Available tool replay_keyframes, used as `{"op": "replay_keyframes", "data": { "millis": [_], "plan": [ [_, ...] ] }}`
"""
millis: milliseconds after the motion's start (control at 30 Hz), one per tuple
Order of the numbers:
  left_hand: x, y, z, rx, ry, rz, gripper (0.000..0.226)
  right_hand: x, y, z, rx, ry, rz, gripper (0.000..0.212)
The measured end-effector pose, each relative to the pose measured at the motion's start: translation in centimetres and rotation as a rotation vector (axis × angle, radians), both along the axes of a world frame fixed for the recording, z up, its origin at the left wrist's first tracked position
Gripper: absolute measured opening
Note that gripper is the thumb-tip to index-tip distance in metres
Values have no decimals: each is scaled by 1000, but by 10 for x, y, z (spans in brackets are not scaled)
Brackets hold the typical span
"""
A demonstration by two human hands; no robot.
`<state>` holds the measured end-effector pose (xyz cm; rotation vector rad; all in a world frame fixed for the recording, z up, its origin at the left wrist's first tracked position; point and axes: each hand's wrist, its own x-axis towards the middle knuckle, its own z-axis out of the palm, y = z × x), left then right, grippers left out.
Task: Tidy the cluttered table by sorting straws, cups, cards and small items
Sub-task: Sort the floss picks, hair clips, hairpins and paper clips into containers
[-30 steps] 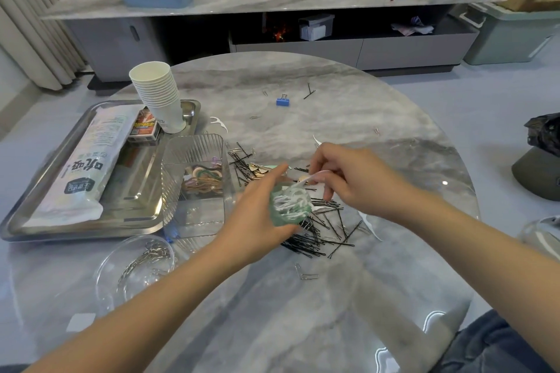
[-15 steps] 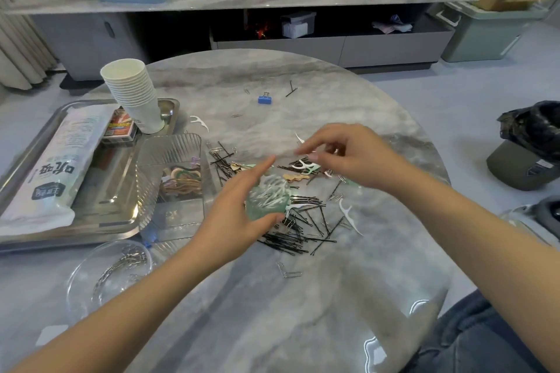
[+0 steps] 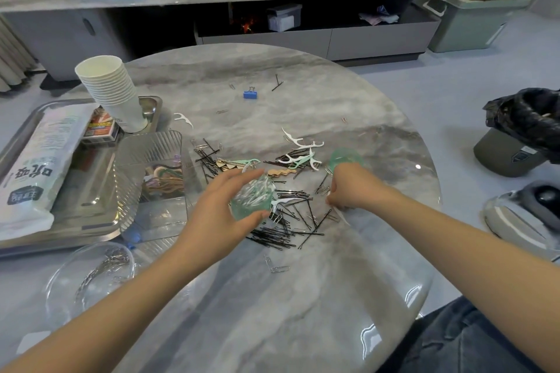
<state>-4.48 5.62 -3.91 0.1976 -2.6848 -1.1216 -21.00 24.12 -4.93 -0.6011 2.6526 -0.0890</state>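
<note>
The left hand held a green tub of floss picks in its grip over the bench; the right hand pinched a white floss pick, hairpins between them.

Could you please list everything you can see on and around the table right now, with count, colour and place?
table: one, grey marble, round, centre
steel tray: one, silver, left edge
paper cups: one stack, white, on tray's far corner
straw packet: one, white, lying in tray
card box: one, red, in tray beside cups
clear box: one, transparent, right of tray, holds hair ties
glass bowl: one, clear, near left, holds paper clips
hairpins: many, black, heap at centre
floss picks: several, white, far side of heap
binder clip: one, blue, far centre
green pot: one, held, holds picks
green lid: one, beyond right hand
left hand: grips green pot
right hand: pinches a floss pick
</note>
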Motion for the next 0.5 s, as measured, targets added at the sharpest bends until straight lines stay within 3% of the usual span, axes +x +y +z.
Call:
{"op": "replay_keyframes", "data": {
  "millis": [333,433,500],
  "plan": [
    [1,-1,1,15,1,0,60,1,8,-6,-67,-47,16,8],
    [1,0,1,23,7,-4,59,3,19,0,-75,-75,17,20],
    [1,0,2,18,4,-6,59,4,23,0,-40,-44,-2,18]
  ]
}}
